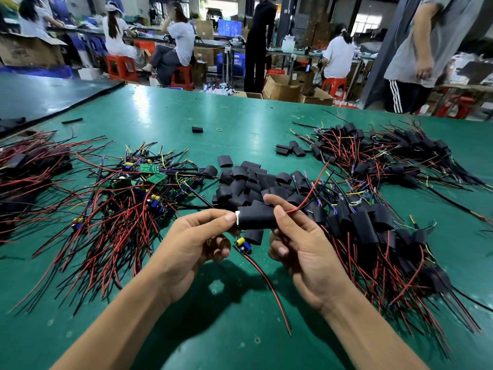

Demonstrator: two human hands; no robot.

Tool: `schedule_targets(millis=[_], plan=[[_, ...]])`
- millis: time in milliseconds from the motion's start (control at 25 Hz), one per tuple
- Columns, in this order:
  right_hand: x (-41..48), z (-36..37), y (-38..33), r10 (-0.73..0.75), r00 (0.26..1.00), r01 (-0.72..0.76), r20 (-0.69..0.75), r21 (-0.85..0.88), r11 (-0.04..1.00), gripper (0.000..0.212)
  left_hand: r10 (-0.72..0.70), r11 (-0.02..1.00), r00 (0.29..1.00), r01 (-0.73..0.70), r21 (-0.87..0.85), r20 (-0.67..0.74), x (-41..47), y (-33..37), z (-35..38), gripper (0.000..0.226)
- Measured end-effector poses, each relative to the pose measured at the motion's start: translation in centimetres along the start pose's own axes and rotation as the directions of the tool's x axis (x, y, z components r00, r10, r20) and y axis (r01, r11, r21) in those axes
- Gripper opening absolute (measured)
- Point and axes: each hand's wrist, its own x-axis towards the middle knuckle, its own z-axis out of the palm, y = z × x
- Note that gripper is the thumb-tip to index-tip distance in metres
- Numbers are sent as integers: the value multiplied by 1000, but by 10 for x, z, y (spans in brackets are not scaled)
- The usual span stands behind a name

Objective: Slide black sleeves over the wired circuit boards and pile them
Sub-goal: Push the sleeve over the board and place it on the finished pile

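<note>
A black sleeve (pixel 257 216) is held level above the green table (pixel 240 303), a white tip showing at its left end. My left hand (pixel 197 244) pinches that left end with thumb and forefinger. My right hand (pixel 296 244) grips the right end, where red and black wires (pixel 306 201) come out. A small circuit board (pixel 243 245) with a yellow and a blue part hangs just under my left fingers, its red-black lead (pixel 269 287) trailing toward me. Loose black sleeves (pixel 248 180) lie heaped behind my hands.
Bare boards with red and black wires (pixel 128 193) are spread at the left. Sleeved boards are piled at the right (pixel 373 225) and far right (pixel 386 153). Another wire bundle (pixel 24 172) sits at the left edge. Seated and standing people are beyond the table.
</note>
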Motion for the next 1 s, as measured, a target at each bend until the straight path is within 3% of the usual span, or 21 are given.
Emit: schedule_targets(millis=[360, 480, 560, 680, 800, 880, 1000], plan=[[-2, 3, 3, -5, 1000, 6, 25, -43, 999, 32, -9, 997, 1000, 9, -73, 10, 3, -3, -4, 15], [-3, 3, 2, 164, 985, -166, 60, 27, 986, 38, 12, 999, 1000, -12, -32, -14, 3, -2, -8, 18], [-5, 2, 2, 279, 956, -279, 94, -16, 960, 37, 15, 1000, 1000, -14, 20, -8, 2, -3, -8, 17], [-5, 4, -1, 316, 946, -313, 74, -50, 949, 25, 47, 998, 999, -47, 42, -4, 2, -3, -6, 18], [3, 2, -10, 227, 972, -213, -66, 173, 962, 20, 135, 990, 975, -123, 75, -178, 7, -4, -11, 17], [7, -6, -20, 123, 977, -50, -172, 379, 924, 23, 252, 941, 913, -154, 300, -321, 10, -7, -18, 4], [8, -17, -27, 50, 952, 108, -300, 486, 867, 30, 310, 844, 878, -77, 532, -365, 15, -16, -28, 7]])
